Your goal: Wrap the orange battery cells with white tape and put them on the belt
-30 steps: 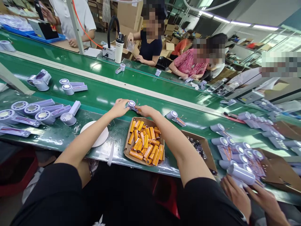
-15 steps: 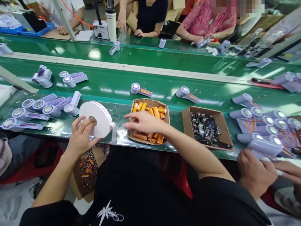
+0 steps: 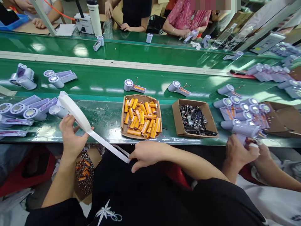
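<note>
My left hand is closed on a roll of white tape, held on edge and tilted above the near edge of the bench. A straight strip of tape runs from the roll down to the right. Its free end is pinched in the fingers of my right hand, in front of my chest. Beyond that hand stands a cardboard tray full of orange cylindrical battery cells. Several lilac fan-like housings lie just left of the roll.
A cardboard box of small black circuit parts stands right of the cells. At far right a co-worker's hands hold a lilac housing beside many others. A green conveyor carries more housings. Below the bench is an open box of small parts.
My right hand has moved from over the cell tray down toward my chest, now pinching the tape end. A longer strip is drawn out, and the roll has turned edge-on and shifted left.
</note>
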`<action>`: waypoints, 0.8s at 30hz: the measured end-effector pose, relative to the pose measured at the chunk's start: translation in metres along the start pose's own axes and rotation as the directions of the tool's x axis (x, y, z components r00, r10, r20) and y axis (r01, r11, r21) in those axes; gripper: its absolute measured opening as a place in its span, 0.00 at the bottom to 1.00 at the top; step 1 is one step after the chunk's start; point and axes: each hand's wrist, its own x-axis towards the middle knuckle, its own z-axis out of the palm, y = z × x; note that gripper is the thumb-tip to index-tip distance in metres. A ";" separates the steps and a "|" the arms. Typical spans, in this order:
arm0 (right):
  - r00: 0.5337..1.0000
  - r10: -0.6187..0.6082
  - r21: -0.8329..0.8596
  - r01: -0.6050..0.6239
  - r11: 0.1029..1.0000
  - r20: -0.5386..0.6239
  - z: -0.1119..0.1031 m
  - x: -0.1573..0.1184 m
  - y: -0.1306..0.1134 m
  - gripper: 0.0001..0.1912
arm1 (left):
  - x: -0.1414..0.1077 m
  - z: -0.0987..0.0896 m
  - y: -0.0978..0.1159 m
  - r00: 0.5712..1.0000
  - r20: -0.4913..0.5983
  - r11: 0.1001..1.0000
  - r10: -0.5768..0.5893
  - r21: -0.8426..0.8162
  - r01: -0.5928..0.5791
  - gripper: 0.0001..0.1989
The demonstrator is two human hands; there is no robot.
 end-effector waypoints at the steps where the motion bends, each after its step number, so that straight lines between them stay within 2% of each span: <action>1: 0.998 0.035 -0.035 -0.037 0.999 -0.051 -0.008 -0.001 0.004 0.19 | -0.003 0.003 0.001 1.000 -0.007 1.000 0.008 0.004 -0.008 0.40; 2: 0.985 0.069 -0.065 -0.080 0.995 -0.156 -0.018 0.000 0.011 0.19 | -0.006 0.005 0.004 1.000 -0.018 1.000 0.011 0.003 -0.011 0.39; 3: 0.951 0.101 -0.102 -0.136 0.986 -0.293 -0.030 0.003 0.021 0.18 | -0.008 0.008 0.007 1.000 -0.026 1.000 0.010 -0.006 -0.011 0.39; 5: 0.830 0.140 -0.201 -0.288 0.936 -0.539 -0.054 0.013 0.047 0.16 | -0.011 0.015 0.014 1.000 0.003 1.000 0.023 -0.021 -0.023 0.41; 6: 0.779 0.141 -0.256 -0.363 0.896 -0.611 -0.066 0.020 0.062 0.18 | -0.012 0.018 0.018 0.999 0.026 0.999 0.038 -0.019 -0.038 0.41; 7: 0.749 0.141 -0.308 -0.426 0.851 -0.647 -0.076 0.027 0.076 0.20 | -0.012 0.021 0.022 0.997 0.049 0.998 0.058 -0.010 -0.058 0.41; 8: 0.748 0.139 -0.358 -0.461 0.812 -0.649 -0.084 0.034 0.090 0.22 | -0.012 0.024 0.026 0.994 0.072 0.997 0.081 0.002 -0.082 0.41; 11: 0.830 0.120 -0.455 -0.413 0.789 -0.545 -0.099 0.050 0.121 0.22 | -0.012 0.032 0.034 0.985 0.114 0.991 0.131 0.027 -0.135 0.38; 13: 0.864 0.074 -0.433 -0.321 0.843 -0.498 -0.103 0.055 0.135 0.18 | -0.013 0.035 0.036 0.981 0.128 0.988 0.145 0.030 -0.150 0.37; 14: 0.860 0.054 -0.376 -0.278 0.884 -0.508 -0.104 0.056 0.140 0.16 | -0.013 0.036 0.037 0.979 0.131 0.987 0.154 0.032 -0.160 0.37; 15: 0.833 0.050 -0.277 -0.240 0.931 -0.551 -0.104 0.055 0.144 0.13 | -0.014 0.037 0.038 0.978 0.127 0.984 0.167 0.037 -0.173 0.36; 16: 0.781 0.066 -0.137 -0.191 0.972 -0.621 -0.104 0.053 0.148 0.11 | -0.014 0.037 0.039 0.976 0.119 0.981 0.183 0.042 -0.190 0.36; 17: 0.710 0.103 0.029 -0.115 0.993 -0.697 -0.103 0.050 0.149 0.12 | -0.014 0.037 0.040 0.973 0.108 0.977 0.203 0.047 -0.209 0.35; 18: 0.626 0.155 0.195 -0.005 0.981 -0.764 -0.102 0.046 0.149 0.15 | -0.014 0.037 0.041 0.970 0.098 0.972 0.224 0.050 -0.230 0.35; 20: 0.475 0.264 0.418 0.255 0.872 -0.840 -0.096 0.034 0.139 0.27 | -0.015 0.035 0.045 0.962 0.086 0.963 0.258 0.061 -0.264 0.33; 22: 0.390 0.334 0.492 0.438 0.752 -0.858 -0.085 0.021 0.119 0.34 | -0.016 0.034 0.051 0.956 0.091 0.955 0.279 0.081 -0.287 0.32; 24: 0.321 0.382 0.498 0.515 0.698 -0.867 -0.069 0.009 0.092 0.33 | -0.017 0.033 0.060 0.949 0.101 0.945 0.298 0.112 -0.308 0.31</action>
